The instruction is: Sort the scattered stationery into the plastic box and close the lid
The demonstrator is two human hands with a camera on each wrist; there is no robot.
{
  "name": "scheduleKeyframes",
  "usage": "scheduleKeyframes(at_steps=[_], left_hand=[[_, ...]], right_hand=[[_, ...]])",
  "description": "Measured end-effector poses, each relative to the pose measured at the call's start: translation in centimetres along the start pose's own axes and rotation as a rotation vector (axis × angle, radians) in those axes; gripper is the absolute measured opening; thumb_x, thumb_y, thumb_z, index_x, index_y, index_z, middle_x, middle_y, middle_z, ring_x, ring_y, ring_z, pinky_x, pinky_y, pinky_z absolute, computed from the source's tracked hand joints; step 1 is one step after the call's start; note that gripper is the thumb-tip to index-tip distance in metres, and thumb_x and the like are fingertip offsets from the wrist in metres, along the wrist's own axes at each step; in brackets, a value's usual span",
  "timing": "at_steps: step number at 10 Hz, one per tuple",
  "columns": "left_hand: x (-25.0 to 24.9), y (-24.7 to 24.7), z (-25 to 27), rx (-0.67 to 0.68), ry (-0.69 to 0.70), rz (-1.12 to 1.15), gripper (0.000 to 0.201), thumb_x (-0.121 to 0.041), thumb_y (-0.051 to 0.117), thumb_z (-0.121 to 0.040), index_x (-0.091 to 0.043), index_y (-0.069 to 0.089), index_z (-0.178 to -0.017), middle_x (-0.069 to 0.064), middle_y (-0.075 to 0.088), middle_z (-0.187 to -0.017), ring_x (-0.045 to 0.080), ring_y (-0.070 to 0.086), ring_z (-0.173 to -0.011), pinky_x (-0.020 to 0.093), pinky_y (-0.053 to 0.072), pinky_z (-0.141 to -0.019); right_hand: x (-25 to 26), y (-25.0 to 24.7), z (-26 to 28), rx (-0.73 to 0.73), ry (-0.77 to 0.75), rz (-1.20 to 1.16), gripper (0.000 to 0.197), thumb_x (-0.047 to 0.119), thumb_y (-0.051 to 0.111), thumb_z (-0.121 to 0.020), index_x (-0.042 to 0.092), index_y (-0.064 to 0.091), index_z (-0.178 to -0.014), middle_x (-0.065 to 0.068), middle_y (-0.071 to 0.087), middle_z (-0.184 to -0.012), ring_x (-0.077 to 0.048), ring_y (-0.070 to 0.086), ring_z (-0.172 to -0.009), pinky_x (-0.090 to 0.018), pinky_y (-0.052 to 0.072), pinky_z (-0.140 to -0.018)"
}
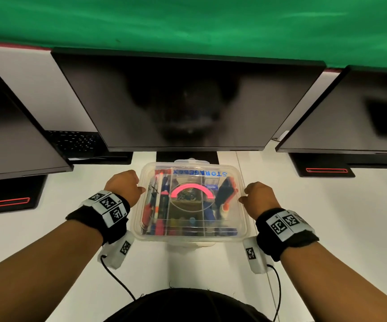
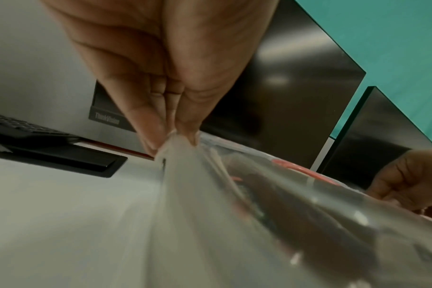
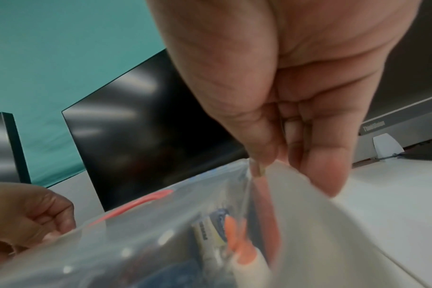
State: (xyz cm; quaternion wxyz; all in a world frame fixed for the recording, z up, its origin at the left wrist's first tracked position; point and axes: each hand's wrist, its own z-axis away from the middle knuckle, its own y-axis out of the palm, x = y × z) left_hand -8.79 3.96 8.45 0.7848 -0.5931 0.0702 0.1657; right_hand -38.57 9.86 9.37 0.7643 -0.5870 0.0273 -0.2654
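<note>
A clear plastic box (image 1: 189,238) sits on the white desk in front of me, filled with pens (image 1: 157,205), scissors (image 1: 226,194) and other stationery in compartments. Its clear lid (image 1: 188,174), with a pink handle (image 1: 189,189), lies over the box. My left hand (image 1: 141,189) pinches the lid's left edge, thumb and fingers closed on the rim (image 2: 175,140). My right hand (image 1: 244,197) pinches the lid's right edge (image 3: 281,169). Whether the lid is latched I cannot tell.
Three dark monitors stand close behind the box; the middle one (image 1: 188,101) has its stand (image 1: 186,156) just past the box's far edge. A black keyboard (image 1: 76,140) lies at the back left. White desk (image 1: 327,217) extends on both sides.
</note>
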Motion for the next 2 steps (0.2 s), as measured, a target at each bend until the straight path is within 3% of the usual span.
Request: scheduleKeyframes(at_steps=[2], left_hand=[[0.16, -0.17, 0.35, 0.046, 0.004, -0.009, 0.034, -0.028, 0.058, -0.089, -0.009, 0.052, -0.118, 0.012, 0.062, -0.117, 0.028, 0.058, -0.108, 0.034, 0.046, -0.088]], right_hand=[[0.12, -0.53, -0.61, 0.067, 0.032, -0.064, 0.031, 0.021, 0.062, -0.088, 0.004, 0.060, -0.114, -0.014, 0.065, -0.116, -0.030, 0.063, -0.106, -0.031, 0.050, -0.091]])
